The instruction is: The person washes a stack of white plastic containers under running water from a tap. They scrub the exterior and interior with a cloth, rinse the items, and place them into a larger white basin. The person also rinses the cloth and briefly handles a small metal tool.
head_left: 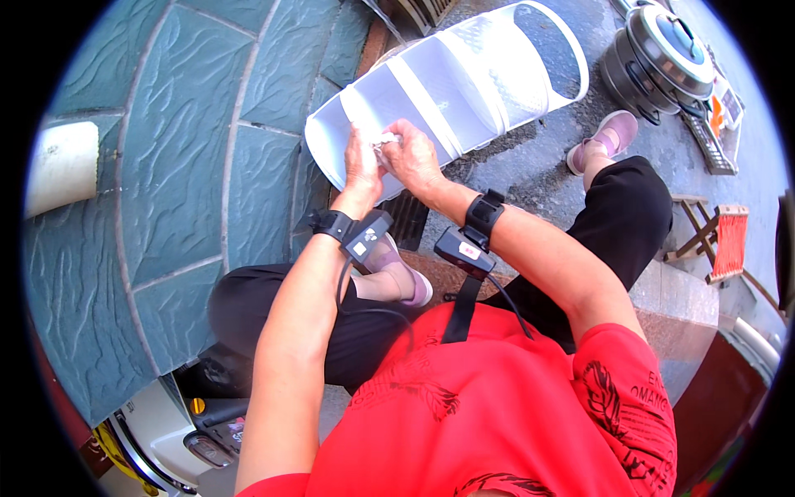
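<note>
A small crumpled white scrap (384,142), perhaps tissue or cloth, is pinched between my two hands. My left hand (362,162) grips its left side, with the fingers pointing away from me. On the other side, my right hand (414,160) has curled fingers closed on the scrap. Both hands are over the near end of a white plastic tiered rack (431,116), which lies on its side with its open compartments showing. A rounded hoop handle (583,62) is at the rack's far right end. Exactly which fingertips touch the scrap is too small to tell.
Stacked metal pots with a lid (662,58) stand at the far right, near a grey slotted tray (710,142). A folding stool with a red seat (729,243) is at the right. Blue-grey stone wall (178,166) fills the left, with a white pipe (62,168) sticking out.
</note>
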Motion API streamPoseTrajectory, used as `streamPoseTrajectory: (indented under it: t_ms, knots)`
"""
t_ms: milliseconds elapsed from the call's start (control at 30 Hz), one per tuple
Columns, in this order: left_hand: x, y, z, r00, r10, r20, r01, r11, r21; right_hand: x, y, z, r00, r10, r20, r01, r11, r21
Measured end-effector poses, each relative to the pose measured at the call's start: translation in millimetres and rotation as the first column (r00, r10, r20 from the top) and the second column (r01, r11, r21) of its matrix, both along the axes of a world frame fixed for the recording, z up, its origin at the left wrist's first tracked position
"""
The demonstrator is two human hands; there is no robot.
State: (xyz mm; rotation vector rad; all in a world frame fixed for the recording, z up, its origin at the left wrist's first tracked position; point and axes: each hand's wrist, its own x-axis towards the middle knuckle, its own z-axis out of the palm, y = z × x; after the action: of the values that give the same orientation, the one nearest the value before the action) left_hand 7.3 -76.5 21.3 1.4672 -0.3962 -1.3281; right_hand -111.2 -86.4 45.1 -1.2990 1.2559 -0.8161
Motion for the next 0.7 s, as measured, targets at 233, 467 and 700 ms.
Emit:
streamPoseTrajectory:
  t_ms: [233,467,700]
  knots:
    - [-1.4,2.3,13.4,1.000,0.003,0.024,-0.003,1.000,-0.003,21.0,-16.6,0.1,0.997,-0.058,0.045,0.055,0.996,0.066]
    - [-4.3,20.4,11.5,0.998,-0.043,0.056,0.046,0.997,-0.060,54.0,-60.8,10.5,0.997,-0.027,-0.068,0.030,0.999,0.037]
    - [-7.4,17.4,-4.3,0.999,-0.016,-0.036,0.008,0.977,-0.211,68.3,-102.8,-0.8,0.976,-0.001,-0.217,0.002,1.000,0.004]
